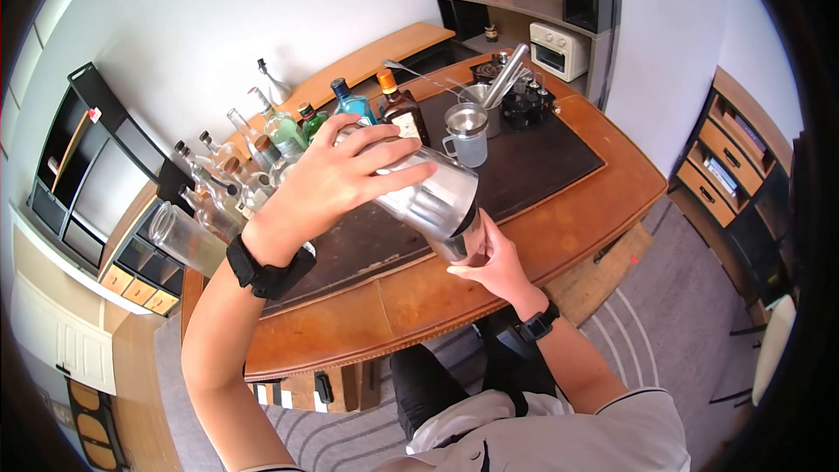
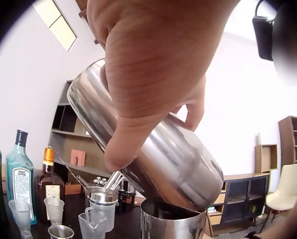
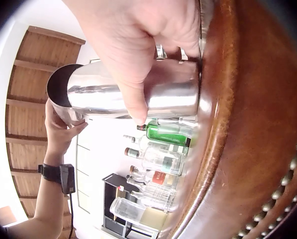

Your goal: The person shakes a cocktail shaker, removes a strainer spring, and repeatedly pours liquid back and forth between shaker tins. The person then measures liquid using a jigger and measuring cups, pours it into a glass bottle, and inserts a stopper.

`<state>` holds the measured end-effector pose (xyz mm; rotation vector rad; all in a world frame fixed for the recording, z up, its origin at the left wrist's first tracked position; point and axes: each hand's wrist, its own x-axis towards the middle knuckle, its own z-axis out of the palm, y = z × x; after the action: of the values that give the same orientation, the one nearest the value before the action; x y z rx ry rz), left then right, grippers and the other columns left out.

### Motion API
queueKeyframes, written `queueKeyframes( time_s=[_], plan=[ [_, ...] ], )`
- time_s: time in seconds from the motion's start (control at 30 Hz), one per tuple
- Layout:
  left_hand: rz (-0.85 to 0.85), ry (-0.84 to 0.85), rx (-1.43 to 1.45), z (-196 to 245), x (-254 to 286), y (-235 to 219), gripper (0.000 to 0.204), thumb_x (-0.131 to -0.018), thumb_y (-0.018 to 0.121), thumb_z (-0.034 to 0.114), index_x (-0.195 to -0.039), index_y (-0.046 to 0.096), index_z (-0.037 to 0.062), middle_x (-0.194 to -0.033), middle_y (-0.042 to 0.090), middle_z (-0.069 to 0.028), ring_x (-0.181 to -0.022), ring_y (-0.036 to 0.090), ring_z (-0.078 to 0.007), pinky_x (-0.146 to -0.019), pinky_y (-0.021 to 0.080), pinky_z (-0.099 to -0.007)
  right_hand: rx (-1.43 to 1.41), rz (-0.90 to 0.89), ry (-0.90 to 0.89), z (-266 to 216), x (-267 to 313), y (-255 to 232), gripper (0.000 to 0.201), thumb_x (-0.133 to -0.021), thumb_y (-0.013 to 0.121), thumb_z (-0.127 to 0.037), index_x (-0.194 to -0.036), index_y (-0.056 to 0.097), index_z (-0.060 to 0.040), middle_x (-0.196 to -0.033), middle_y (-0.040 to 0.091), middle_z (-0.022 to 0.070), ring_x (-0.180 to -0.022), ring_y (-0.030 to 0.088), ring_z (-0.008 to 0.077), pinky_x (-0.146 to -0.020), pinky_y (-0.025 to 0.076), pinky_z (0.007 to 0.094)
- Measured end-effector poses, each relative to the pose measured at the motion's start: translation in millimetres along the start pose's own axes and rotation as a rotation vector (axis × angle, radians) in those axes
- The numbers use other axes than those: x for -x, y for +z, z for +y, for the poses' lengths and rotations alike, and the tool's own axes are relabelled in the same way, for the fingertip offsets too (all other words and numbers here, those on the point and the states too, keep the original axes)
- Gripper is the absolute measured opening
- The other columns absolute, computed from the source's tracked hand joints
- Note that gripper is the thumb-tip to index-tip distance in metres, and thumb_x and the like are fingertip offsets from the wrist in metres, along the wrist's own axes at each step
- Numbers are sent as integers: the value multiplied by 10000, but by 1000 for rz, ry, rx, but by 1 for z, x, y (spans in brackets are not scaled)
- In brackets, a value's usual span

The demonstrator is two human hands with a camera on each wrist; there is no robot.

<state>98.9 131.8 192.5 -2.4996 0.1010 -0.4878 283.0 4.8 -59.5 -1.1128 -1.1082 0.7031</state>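
My left hand [image 1: 336,177] curls over a large steel tin [image 1: 441,194], which slants down to the right above the table. Below it, my right hand [image 1: 502,269] holds a second steel tin [image 1: 463,250] with thumb and fingers around its side. In the left wrist view the upper tin [image 2: 181,162] is tilted, its lower end at the mouth of the lower tin [image 2: 171,226]. The right wrist view has the right thumb against the side of its tin [image 3: 173,89], and a dark opening beside the left hand [image 3: 58,134]. The contents are hidden.
Several bottles [image 1: 281,129] stand at the left and back of the dark mat [image 1: 341,249]. Behind the tins are a measuring cup [image 1: 470,150] with a strainer on top and a container of metal tools. A tall clear vessel [image 1: 183,240] stands at the left. The brown table edge [image 1: 393,310] lies nearest me.
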Motion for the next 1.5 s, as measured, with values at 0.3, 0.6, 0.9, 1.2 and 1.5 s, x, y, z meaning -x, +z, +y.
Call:
queueKeyframes(
  time_s=[0.3,0.6,0.9,1.2,1.5],
  plan=[
    [0,-7,-136,-8,12,-6,545,-790,663,91,-1301,625,279,-1303,610,19,-1206,575,-214,-1039,432,-443,13,7,-22,3,2,-1,983,-678,909,-59,-1504,378,-21,-1351,599,136,-1222,586,180,-1056,468,333],
    [-26,-21,45,4,3,6,572,-807,638,66,-1340,601,267,-1337,593,2,-1217,562,-233,-1032,430,-457,-27,13,7,0,3,-1,982,-679,908,-58,-1504,377,-23,-1354,592,138,-1222,580,177,-1054,465,327],
    [22,-83,-94,-6,27,0,570,-796,647,49,-1331,607,241,-1369,564,-4,-1263,528,-242,-1076,418,-486,-14,4,-15,2,3,-2,998,-681,909,-65,-1515,363,-26,-1358,587,147,-1240,579,194,-1060,466,337],
    [18,-102,-29,17,33,12,605,-774,644,53,-1345,600,248,-1357,568,-19,-1262,530,-240,-1082,389,-482,85,13,-28,3,6,-4,997,-678,912,-71,-1513,370,-17,-1354,593,145,-1236,577,194,-1048,473,335],
    [202,-574,190,28,116,69,941,-509,824,-67,-1384,538,130,-1394,544,-106,-1298,508,-333,-1095,387,-482,-22,-10,58,1,7,-4,1041,-693,899,-39,-1545,300,-19,-1410,538,120,-1270,554,189,-1076,451,344]
  ],
)
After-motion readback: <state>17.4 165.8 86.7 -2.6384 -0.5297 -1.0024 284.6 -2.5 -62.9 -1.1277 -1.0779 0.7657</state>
